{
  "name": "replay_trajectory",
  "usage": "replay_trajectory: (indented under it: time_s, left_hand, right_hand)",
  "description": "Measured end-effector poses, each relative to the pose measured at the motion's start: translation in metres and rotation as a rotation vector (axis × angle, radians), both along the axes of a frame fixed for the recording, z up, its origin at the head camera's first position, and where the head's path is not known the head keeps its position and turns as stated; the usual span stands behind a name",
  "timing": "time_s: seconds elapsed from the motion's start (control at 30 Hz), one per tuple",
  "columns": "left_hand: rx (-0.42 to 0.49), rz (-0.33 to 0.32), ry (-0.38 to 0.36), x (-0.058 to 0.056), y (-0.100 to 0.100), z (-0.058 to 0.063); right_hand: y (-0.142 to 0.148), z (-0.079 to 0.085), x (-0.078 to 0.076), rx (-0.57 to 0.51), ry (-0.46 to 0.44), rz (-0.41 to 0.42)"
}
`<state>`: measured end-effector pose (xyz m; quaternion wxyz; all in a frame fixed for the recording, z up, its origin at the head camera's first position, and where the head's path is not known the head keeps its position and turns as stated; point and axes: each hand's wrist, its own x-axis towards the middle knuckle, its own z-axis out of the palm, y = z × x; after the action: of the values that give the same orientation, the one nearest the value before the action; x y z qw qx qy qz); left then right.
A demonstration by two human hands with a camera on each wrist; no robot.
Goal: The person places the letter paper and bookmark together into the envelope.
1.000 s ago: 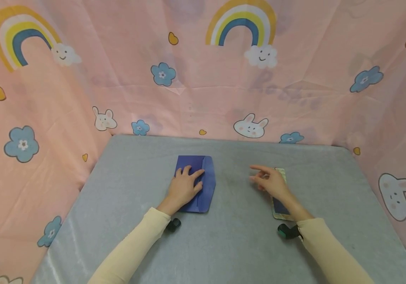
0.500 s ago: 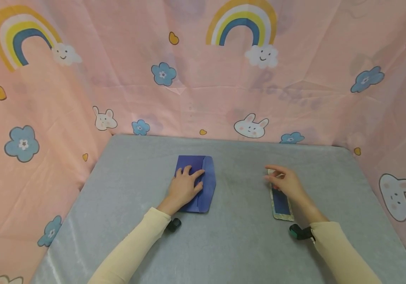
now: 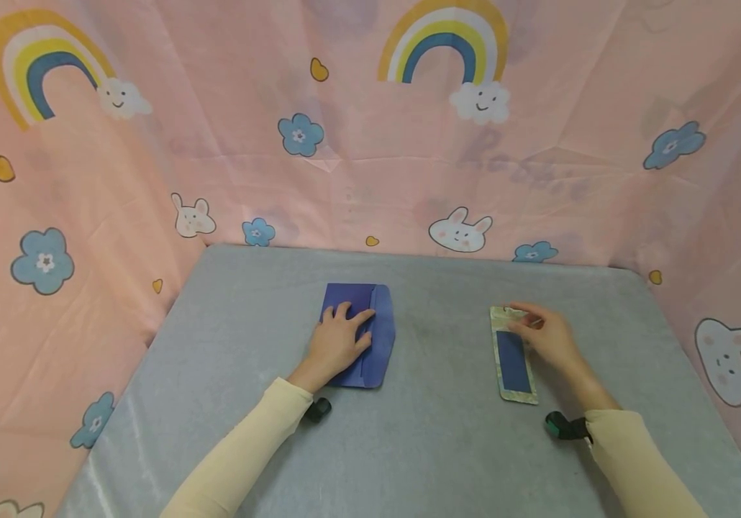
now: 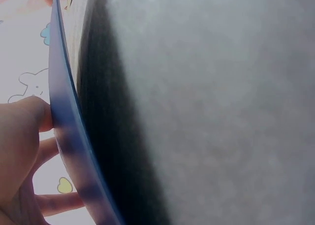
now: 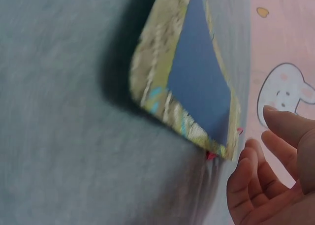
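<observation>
A blue envelope (image 3: 378,338) lies on the table left of centre, its flap turned out to the right. My left hand (image 3: 334,342) rests on it with the fingers spread; the left wrist view shows fingers (image 4: 64,203) and thumb against the envelope's (image 4: 74,131) face. To the right lies a narrow bookmark-like card (image 3: 514,363) with a patterned yellow-green border and a dark blue panel. My right hand (image 3: 553,338) hovers at its upper right, thumb and fingers loosely bent. In the right wrist view this hand (image 5: 275,171) holds nothing, and small red bits show at the card's (image 5: 197,67) end.
Grey cloth covers the table (image 3: 435,439). A pink curtain (image 3: 357,173) printed with rainbows, flowers and rabbits stands behind and on both sides. Small black wrist cameras, one of them (image 3: 565,426) by the right sleeve, sit close over the cloth.
My right hand has moved to the right across the card, uncovering most of it. The left hand and the envelope have stayed in place.
</observation>
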<state>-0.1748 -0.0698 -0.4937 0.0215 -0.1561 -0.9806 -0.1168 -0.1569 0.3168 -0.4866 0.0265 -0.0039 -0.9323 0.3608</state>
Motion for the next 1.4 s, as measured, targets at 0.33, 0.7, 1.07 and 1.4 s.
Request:
replay_trajectory:
  time_s: [0.33, 0.7, 1.07, 1.4]
  left_hand:
    - [-0.012, 0.001, -0.007, -0.001, 0.0, 0.0]
    - [-0.011, 0.009, -0.012, -0.001, 0.001, -0.001]
    - [-0.006, 0.009, -0.011, 0.0, 0.0, -0.002]
    - [-0.015, 0.013, -0.014, -0.001, 0.0, -0.003]
  right_hand:
    - [0.006, -0.003, 0.002, 0.068, 0.017, -0.024]
    - [0.0, -0.001, 0.005, 0.183, -0.04, 0.032]
    - [-0.005, 0.001, 0.002, 0.201, -0.095, 0.009]
    - [-0.005, 0.0, 0.001, 0.171, -0.095, -0.001]
